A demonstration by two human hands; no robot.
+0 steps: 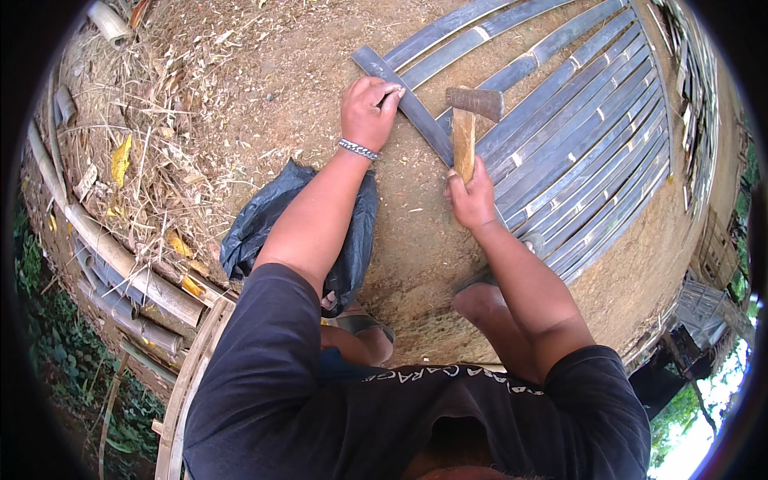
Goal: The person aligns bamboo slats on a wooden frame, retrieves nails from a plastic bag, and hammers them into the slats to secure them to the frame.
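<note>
My right hand is wrapped round the wooden handle of a hatchet, whose dark, rusty metal head flares toward the right. The head is over the split bamboo slats, which lie side by side on the ground in a wide panel. My left hand, with a chain bracelet on its wrist, is pinched closed at the upper end of a dark crosswise slat. Whatever its fingertips hold, if anything, is too small to make out. The crosswise slat runs along the near-left ends of the long slats.
A black plastic bag lies under my left forearm. Bamboo poles and dry leaves are on the left. Thin bamboo strips are piled beyond the panel at the right. My feet are on the bare soil close by.
</note>
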